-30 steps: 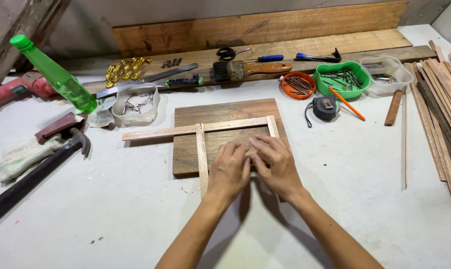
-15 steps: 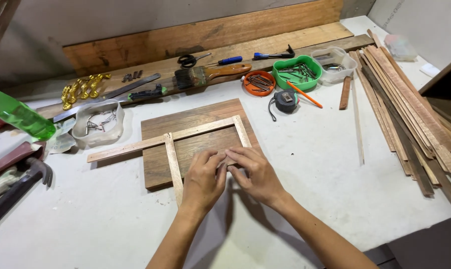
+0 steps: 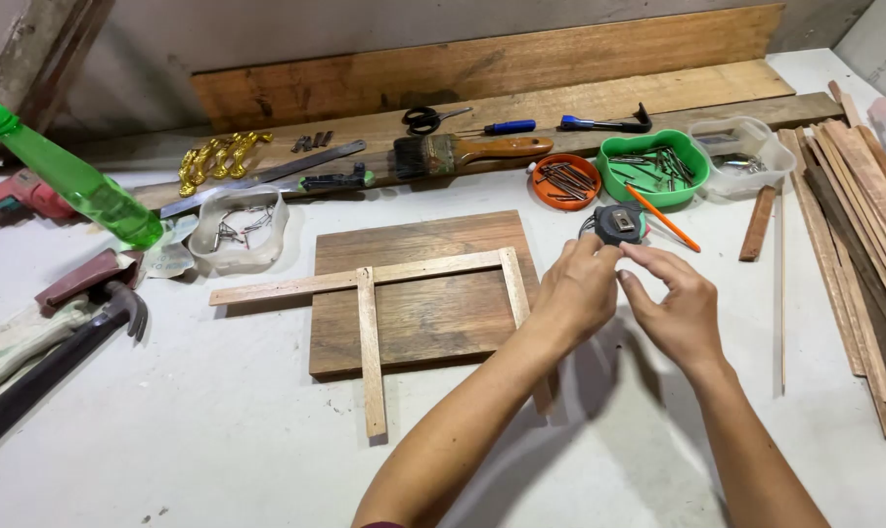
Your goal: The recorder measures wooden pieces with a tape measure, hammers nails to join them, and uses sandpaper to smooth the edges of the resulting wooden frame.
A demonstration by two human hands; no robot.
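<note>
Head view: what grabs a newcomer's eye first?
Both hands meet right of centre: the left hand and right hand close in on a small tape measure on the white table. Beside them, a dark wooden board carries pale wood strips laid as a partial frame. The bright green bottle at far left and the green tray of nails at the back stand out by colour.
</note>
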